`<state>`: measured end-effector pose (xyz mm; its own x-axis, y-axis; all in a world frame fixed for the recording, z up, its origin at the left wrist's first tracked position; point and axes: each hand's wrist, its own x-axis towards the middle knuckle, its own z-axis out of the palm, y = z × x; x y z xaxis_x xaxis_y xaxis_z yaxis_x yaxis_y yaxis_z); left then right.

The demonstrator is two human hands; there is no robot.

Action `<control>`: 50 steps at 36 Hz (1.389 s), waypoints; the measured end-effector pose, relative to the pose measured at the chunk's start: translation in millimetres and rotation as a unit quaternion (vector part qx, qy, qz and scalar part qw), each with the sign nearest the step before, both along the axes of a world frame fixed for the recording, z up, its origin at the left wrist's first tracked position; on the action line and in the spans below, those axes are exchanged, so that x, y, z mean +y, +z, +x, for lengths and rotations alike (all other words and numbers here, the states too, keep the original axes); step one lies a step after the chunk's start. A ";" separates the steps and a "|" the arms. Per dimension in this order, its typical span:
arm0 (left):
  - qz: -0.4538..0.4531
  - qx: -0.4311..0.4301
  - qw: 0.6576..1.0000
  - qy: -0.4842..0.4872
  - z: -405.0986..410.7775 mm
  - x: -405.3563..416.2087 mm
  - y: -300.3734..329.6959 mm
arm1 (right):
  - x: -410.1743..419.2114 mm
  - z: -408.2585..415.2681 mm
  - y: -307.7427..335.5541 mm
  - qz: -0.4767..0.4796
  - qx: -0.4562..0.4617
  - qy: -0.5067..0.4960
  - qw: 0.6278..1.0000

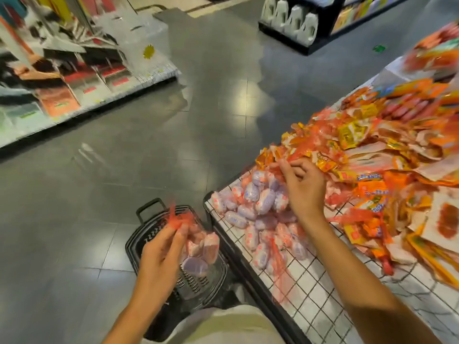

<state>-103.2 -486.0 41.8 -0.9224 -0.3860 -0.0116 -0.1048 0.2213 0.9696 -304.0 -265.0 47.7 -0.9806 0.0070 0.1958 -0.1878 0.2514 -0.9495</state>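
Note:
My left hand (pixel 161 247) pinches the red mesh top of a net bag of small sausages (pixel 201 249) and holds it over a black shopping basket (pixel 149 232) on the floor. My right hand (pixel 301 184) reaches onto a wire-grid display table (pixel 308 281) and pinches the red netting of another bag at the far edge of a pile of purple and pink sausage packs (pixel 258 204). The view is motion-blurred.
Orange and yellow snack packets (pixel 377 155) cover the table to the right. A low shelf of packaged goods (pixel 62 78) runs along the left. A dark shelf with white jugs (pixel 293 21) stands at the back. Grey tiled floor (pixel 198 120) lies between them.

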 end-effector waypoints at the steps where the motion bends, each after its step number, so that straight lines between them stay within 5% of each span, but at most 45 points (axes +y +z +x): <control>1: 0.001 0.002 1.000 0.006 -2.4 2.9 0.4 | 3.1 -13.8 -13.3 0.024 -0.017 0.007 1.000; 10: -0.016 0.002 0.999 0.038 -19.0 27.8 4.2 | 25.5 -58.3 -74.8 0.204 -0.051 0.034 0.977; 28: 0.091 0.076 0.993 -0.005 -145.0 80.3 41.1 | 46.0 -59.8 -48.5 0.184 -0.005 -0.033 0.982; 36: -0.025 -0.106 0.993 -0.035 -161.1 72.5 -42.7 | 41.1 -42.3 -63.0 0.218 -0.058 -0.025 0.974; 43: -0.123 -0.078 0.988 -0.050 -153.5 62.8 -80.8 | 45.4 -33.7 -74.6 0.217 -0.025 -0.010 0.976; 47: -0.185 -0.100 0.975 -0.072 -143.3 62.7 -101.3 | 47.7 -26.9 -88.5 0.174 0.058 0.069 0.981; 50: -0.268 -0.091 0.947 -0.150 -136.3 62.8 -115.3 | 46.6 -15.1 -105.4 0.249 0.056 0.161 0.953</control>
